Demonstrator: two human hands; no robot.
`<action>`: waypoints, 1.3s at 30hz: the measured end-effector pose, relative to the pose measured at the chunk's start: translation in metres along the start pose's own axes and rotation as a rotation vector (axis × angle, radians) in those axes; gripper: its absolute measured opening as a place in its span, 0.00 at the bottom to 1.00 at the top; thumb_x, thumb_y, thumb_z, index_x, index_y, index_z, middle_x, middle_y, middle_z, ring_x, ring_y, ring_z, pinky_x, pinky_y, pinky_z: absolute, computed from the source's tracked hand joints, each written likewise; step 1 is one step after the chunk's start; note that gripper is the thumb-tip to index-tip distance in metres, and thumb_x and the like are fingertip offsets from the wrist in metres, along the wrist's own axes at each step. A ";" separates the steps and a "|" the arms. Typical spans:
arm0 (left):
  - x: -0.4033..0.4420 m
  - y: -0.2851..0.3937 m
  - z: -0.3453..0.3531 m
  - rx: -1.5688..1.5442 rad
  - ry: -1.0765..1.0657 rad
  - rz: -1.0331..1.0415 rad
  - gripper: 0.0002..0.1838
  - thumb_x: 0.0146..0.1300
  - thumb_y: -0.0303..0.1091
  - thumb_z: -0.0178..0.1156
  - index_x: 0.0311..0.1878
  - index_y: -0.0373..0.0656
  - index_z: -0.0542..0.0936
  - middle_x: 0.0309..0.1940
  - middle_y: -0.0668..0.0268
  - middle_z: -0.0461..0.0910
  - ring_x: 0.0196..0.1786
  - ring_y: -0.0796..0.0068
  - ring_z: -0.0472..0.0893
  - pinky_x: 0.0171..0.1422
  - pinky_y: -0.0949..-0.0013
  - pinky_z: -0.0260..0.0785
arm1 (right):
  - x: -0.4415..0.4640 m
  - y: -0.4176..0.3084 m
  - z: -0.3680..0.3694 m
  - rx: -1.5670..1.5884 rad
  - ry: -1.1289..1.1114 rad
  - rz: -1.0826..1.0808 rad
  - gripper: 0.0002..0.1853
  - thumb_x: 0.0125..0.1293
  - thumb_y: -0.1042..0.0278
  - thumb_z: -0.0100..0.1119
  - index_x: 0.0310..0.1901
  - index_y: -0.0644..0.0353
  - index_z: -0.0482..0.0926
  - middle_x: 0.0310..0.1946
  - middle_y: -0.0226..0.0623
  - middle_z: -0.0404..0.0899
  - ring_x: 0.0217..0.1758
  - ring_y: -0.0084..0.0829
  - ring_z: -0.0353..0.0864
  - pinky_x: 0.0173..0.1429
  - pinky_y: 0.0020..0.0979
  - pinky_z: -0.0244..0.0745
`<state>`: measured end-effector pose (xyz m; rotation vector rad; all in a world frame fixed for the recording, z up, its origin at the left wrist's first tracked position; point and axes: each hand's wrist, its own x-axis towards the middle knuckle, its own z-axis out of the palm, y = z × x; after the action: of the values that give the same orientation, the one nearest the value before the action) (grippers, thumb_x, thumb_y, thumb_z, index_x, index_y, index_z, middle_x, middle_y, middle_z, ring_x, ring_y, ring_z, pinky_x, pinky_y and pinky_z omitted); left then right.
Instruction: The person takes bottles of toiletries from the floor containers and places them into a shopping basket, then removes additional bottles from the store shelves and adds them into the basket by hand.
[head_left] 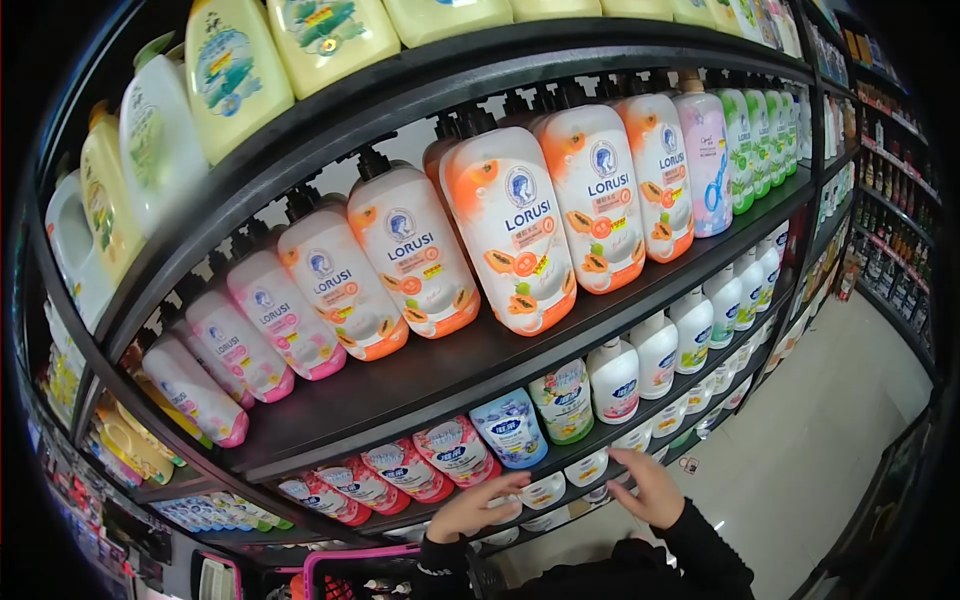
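Observation:
My left hand (472, 510) hangs in front of the lower shelves, fingers stretched out and holding nothing. My right hand (650, 488) is a little to the right, also open, thumb apart from the fingers. Between and behind them are white lidded tubs (586, 468) on a low shelf. Just above stand a blue bottle (508, 428), a green-bottomed bottle (562, 402) and a white pump bottle (614, 382). On the shelf higher up, large orange-and-white LORUSI pump bottles (510, 230) stand in a row; one sits forward near the shelf's edge.
Pink LORUSI bottles (285, 315) fill the shelf's left part; a pink-blue bottle (705, 155) and green bottles (740, 140) its right. Yellow bottles (235, 65) line the shelf above. A pink-rimmed basket (312, 565) is below left. Tiled floor (790, 440) runs right, towards another shelf (895, 190).

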<state>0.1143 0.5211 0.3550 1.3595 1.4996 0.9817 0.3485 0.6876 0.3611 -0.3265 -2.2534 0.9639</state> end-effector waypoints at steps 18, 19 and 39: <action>0.131 0.187 -0.039 0.402 1.053 0.624 0.42 0.48 0.23 0.60 0.63 0.36 0.45 0.57 0.51 0.58 0.59 0.62 0.62 0.59 0.65 0.58 | 0.162 -0.016 -0.066 -0.357 0.102 -0.637 0.36 0.45 0.64 0.62 0.55 0.70 0.59 0.56 0.57 0.56 0.60 0.50 0.57 0.60 0.39 0.56; 0.136 0.188 -0.043 0.242 0.983 0.638 0.42 0.48 0.23 0.60 0.63 0.36 0.46 0.57 0.52 0.58 0.59 0.64 0.62 0.59 0.65 0.59 | 0.164 -0.014 -0.066 -0.393 0.101 -0.645 0.37 0.46 0.61 0.61 0.55 0.71 0.57 0.56 0.58 0.55 0.60 0.50 0.56 0.61 0.40 0.55; 0.161 0.193 -0.064 -0.151 0.813 0.511 0.28 0.44 0.25 0.64 0.49 0.34 0.64 0.43 0.60 0.74 0.44 0.73 0.75 0.47 0.71 0.68 | 0.174 -0.004 -0.054 -0.336 0.094 -0.628 0.43 0.44 0.59 0.64 0.58 0.70 0.53 0.57 0.65 0.51 0.59 0.54 0.56 0.61 0.44 0.53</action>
<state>0.1094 0.7001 0.5427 1.3227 1.6005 2.1135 0.2531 0.7938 0.4743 0.1915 -2.2102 0.2398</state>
